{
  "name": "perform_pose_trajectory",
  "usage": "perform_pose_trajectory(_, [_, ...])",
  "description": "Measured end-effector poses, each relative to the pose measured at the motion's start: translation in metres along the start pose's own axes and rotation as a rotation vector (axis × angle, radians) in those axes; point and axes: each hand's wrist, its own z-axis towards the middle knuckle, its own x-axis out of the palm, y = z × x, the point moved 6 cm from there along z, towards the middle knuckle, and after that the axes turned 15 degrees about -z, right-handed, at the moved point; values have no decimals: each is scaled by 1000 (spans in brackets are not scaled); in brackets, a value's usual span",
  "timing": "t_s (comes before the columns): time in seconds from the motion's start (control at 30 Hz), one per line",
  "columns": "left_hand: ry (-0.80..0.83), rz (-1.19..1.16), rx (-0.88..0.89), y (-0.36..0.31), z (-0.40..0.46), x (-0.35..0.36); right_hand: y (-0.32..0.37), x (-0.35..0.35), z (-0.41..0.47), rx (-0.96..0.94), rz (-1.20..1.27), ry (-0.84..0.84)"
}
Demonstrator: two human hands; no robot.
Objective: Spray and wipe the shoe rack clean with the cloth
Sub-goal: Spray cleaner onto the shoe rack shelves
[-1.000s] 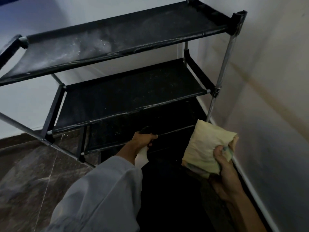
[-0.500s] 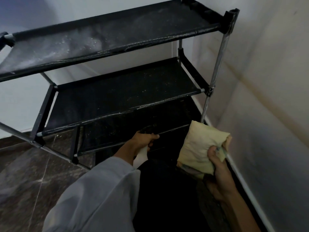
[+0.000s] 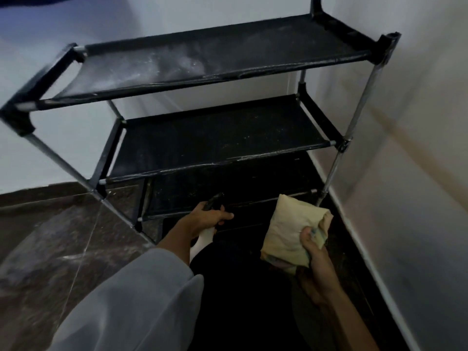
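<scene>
**At the corner wall: rack, cloth and bottle**

Against the white wall (image 3: pixel 417 173) in the corner, we see the black shoe rack (image 3: pixel 228 138) standing on a dark stone floor (image 3: pixel 50 236). It has fabric shelves on a frame of metal poles. Its top shelf (image 3: pixel 215 59) shows pale dusty smears toward the left, and the middle shelf (image 3: pixel 222 138) is speckled with light flecks. A lower shelf (image 3: pixel 228 188) sits in shadow beneath them, just beyond our hands.

Our left arm wears a loose grey sleeve (image 3: pixel 131 300). Our right forearm is bare.

Next comes the cloth (image 3: pixel 288 229), a folded yellowish wad held up in front of the rack's lower right pole, apart from the shelves. Our right hand (image 3: pixel 316 252) grips it from below, the thumb pressed over its near edge.

Our left hand (image 3: pixel 205 219) is curled round the spray bottle (image 3: pixel 205 236), whose dark nozzle head pokes up above the knuckles toward the lower shelf while its pale body shows under the palm.
</scene>
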Motion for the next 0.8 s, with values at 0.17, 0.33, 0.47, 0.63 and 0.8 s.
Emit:
perform_pose_trajectory(0.17, [30,-29,-42,28,-32,-30,-25,29,1,19,-79,42])
perform_pose_trajectory(0.33, [-19,32,9,39,-59,-78,-42,56,-2,29,-115,123])
perform_pose_trajectory(0.47, [-258,-126,195,22,-80,-118,-37,69,-10,-33,-218,129])
perform_pose_trajectory(0.63, [-214,-215,214,53,-70,-127,-58,50,21,13,-547,34])
perform_pose_trajectory(0.8, [-297,-357,143,128,-13,-127,-95,15,67,78,-608,-28])
